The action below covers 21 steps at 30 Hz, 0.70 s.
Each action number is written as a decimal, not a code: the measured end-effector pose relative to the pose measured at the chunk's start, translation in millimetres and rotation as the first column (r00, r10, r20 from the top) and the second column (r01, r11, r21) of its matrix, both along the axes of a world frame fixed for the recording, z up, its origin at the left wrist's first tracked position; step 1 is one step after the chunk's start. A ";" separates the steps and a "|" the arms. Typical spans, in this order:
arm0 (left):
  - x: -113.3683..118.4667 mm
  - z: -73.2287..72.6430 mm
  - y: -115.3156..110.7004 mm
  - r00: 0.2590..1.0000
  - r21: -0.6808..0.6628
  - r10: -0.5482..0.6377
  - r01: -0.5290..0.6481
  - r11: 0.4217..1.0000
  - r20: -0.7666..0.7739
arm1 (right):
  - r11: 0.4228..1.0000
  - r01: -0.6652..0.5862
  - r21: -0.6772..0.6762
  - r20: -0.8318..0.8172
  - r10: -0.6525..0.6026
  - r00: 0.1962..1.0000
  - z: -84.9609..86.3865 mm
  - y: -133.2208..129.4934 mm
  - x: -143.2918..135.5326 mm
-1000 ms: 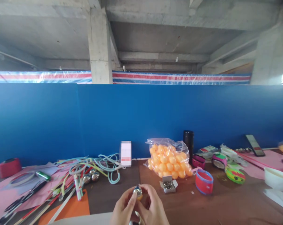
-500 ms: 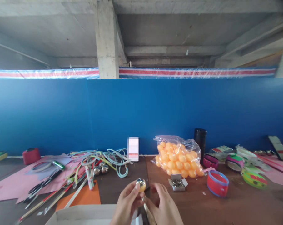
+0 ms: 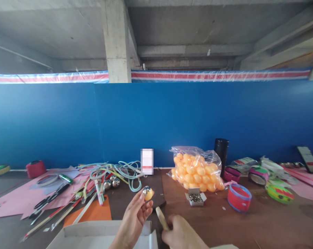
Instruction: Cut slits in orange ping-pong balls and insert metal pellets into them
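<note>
Head view: pink paper [image 3: 13, 202] lies far to the left of the left hand, and black scissors [image 3: 48, 204] lie on it. Nearer that hand are a white box [image 3: 91, 228], an orange sheet [image 3: 102, 210] and some shiny silver balls [image 3: 116, 182]. The left hand [image 3: 134, 215] pinches a small ball [image 3: 148, 193], part silver and part orange, up at its fingertips. Just right of it, a pale stick [image 3: 161, 218] pokes out of the right hand [image 3: 182, 232], which is curled around it. Past the right hand, farther back on the table [image 3: 216, 224], sit a little box of metal bits [image 3: 196, 200] and a clear bag of orange balls [image 3: 196, 173]. Farther right of that hand is a red band [image 3: 238, 199] with blue edges.
</note>
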<state>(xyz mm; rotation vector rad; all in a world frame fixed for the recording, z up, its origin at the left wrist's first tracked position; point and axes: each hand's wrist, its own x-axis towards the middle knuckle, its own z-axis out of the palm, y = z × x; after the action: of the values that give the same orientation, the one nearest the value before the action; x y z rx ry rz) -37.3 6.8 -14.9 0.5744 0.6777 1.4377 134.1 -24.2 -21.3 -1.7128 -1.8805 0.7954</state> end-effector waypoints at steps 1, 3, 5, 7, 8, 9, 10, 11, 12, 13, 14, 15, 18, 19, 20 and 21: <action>-0.2 0.1 0.7 1.000 0.005 0.000 0.000 1.000 0.004 | 1.000 -0.009 -0.004 -0.085 0.009 0.996 -0.4 1.8 -0.3; -1.0 0.6 2.0 1.000 0.016 0.001 -0.001 1.000 0.014 | 1.000 0.025 -0.015 -0.225 -0.028 0.974 3.2 4.0 -2.7; -1.7 1.6 2.4 1.000 0.034 0.010 -0.011 0.999 0.018 | 0.993 0.093 -0.077 -0.343 -0.114 0.933 10.9 3.9 -6.4; -2.1 2.8 1.9 1.000 0.042 0.022 -0.022 0.999 0.016 | 0.993 0.105 -0.053 -0.449 -0.118 0.885 20.2 1.6 -9.4; -2.2 3.4 1.4 1.000 0.042 0.025 -0.025 0.999 0.018 | 0.996 0.091 -0.012 -0.505 -0.085 0.859 24.6 -0.2 -10.4; -2.3 3.9 1.0 0.999 0.040 0.023 -0.024 0.999 0.023 | 0.998 0.060 0.036 -0.546 -0.031 0.837 28.5 -2.4 -11.1; -2.4 4.1 0.8 0.999 0.042 0.020 -0.021 0.999 0.033 | 0.996 0.036 0.084 -0.575 0.020 0.818 32.0 -4.7 -11.6; -2.6 3.9 0.8 0.999 0.051 0.012 -0.014 0.999 0.044 | 0.992 0.020 0.125 -0.588 0.058 0.807 34.8 -7.2 -12.2; -2.9 3.4 1.1 0.999 0.063 0.005 -0.008 0.998 0.054 | 0.987 0.010 0.160 -0.584 0.086 0.807 37.0 -9.6 -13.0; -3.4 2.5 1.7 0.998 0.077 0.001 -0.005 0.997 0.061 | 0.981 0.010 0.192 -0.570 0.104 0.815 38.7 -11.9 -13.9; -3.9 1.3 2.5 0.998 0.085 0.002 -0.007 0.996 0.064 | 0.974 0.014 0.226 -0.547 0.115 0.829 39.9 -14.1 -15.0; -4.3 0.0 3.5 0.998 0.089 0.007 -0.012 0.996 0.063 | 0.964 0.019 0.264 -0.518 0.125 0.846 40.7 -15.9 -16.0; -5.3 -3.7 6.5 0.998 0.081 0.037 -0.041 0.996 0.053 | 0.916 0.039 0.399 -0.431 0.150 0.890 41.6 -19.7 -17.7; -5.4 -4.6 7.3 0.998 0.081 0.047 -0.052 0.995 0.052 | 0.898 0.039 0.438 -0.400 0.156 0.903 41.6 -20.4 -17.5; -5.5 -5.2 7.9 0.997 0.084 0.060 -0.064 0.994 0.053 | 0.884 0.025 0.466 -0.363 0.166 0.917 41.4 -20.8 -17.0; -5.5 -5.5 8.3 0.996 0.091 0.070 -0.075 0.993 0.055 | 0.875 0.000 0.484 -0.324 0.179 0.929 41.1 -21.0 -16.4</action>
<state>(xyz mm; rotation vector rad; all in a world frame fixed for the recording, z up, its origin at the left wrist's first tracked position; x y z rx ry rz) -42.8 15.1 -20.5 0.5882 0.5986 1.5531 117.7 -45.2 19.9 -1.0947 -1.7238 0.5655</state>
